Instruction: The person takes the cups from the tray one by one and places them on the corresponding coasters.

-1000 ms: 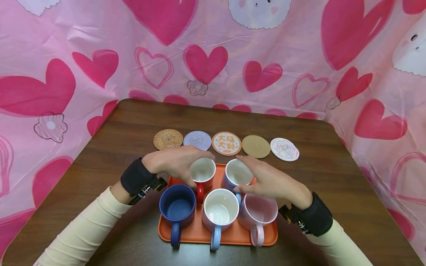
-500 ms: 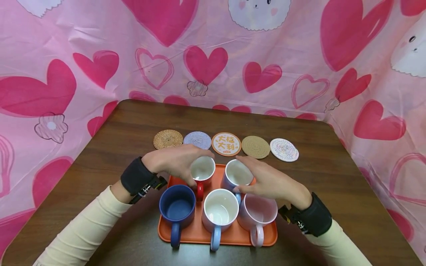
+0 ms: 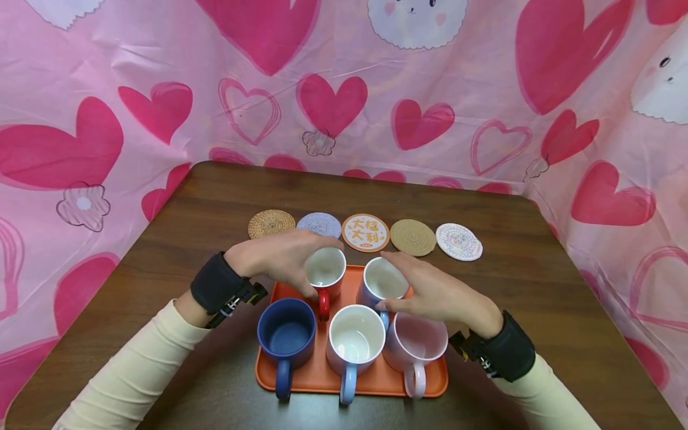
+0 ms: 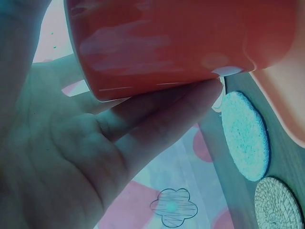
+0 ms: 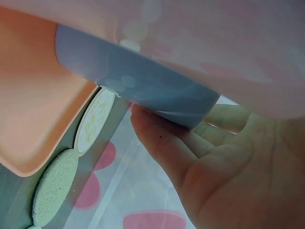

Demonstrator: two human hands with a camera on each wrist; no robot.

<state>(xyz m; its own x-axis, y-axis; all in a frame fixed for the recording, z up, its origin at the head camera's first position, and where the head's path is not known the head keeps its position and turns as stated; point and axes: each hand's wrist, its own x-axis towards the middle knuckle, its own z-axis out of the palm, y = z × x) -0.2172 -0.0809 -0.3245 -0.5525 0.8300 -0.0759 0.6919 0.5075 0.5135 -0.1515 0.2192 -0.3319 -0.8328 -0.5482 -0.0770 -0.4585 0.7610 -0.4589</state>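
Observation:
In the head view, my left hand [image 3: 285, 257] grips a red mug [image 3: 334, 289] with a white inside, thumb on the near side and fingers round the far side. The left wrist view shows the fingers along the red mug's wall [image 4: 167, 43]. My right hand [image 3: 438, 289] holds a blue mug [image 3: 366, 297], thumb near its light blue handle; fingers also lie against this blue mug [image 5: 138, 81] in the right wrist view. Closer to me on the orange tray [image 3: 352, 278] stand a navy mug [image 3: 287, 331], a mug with a light blue handle [image 3: 344, 355] and a pink mug [image 3: 400, 349].
Beyond the tray, a row of round coasters lies on the brown table [image 3: 215, 191]: woven brown [image 3: 271, 224], lilac [image 3: 319, 224], orange-rimmed with characters [image 3: 366, 233], tan [image 3: 412, 237] and speckled white [image 3: 459, 242]. A pink heart-patterned cloth [image 3: 344, 54] hangs behind the table.
My left hand and the red mug have shifted slightly up and to the left in the head view. The right hand and the blue mug have stayed in place.

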